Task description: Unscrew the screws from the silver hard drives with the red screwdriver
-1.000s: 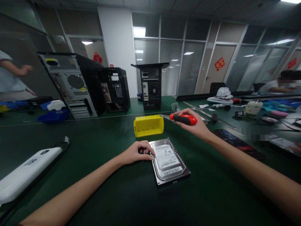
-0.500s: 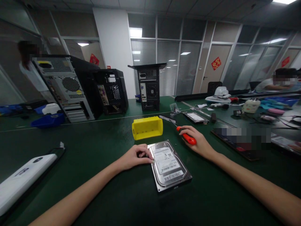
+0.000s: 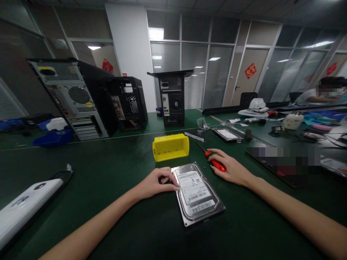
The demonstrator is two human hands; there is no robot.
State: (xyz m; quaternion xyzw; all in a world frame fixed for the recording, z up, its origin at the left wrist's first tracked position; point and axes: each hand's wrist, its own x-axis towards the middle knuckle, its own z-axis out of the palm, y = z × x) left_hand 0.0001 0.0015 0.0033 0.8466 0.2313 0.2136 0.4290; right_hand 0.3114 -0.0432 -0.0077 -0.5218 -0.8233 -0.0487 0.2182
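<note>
Recorded hard drive [image 3: 197,196] flat on surface [image 3: 141,231], with red screwdriver [image 3: 218,165] lying beyond it to the right.

Noted left hand [image 3: 159,182] at the hard drive's left edge, with thumb and fingertips drawn together, apparently clamped on the rim. Noted right hand [image 3: 230,168] to the right of the hard drive, with fingers curled over the red screwdriver; could not tell whether clamped or merely resting. Found yellow bin [image 3: 170,148] just beyond the hard drive. Judged best to keep rim pressure light, aim the red screwdriver's tip away from the hard drive, and settle the handle before loosening any grip.
</note>
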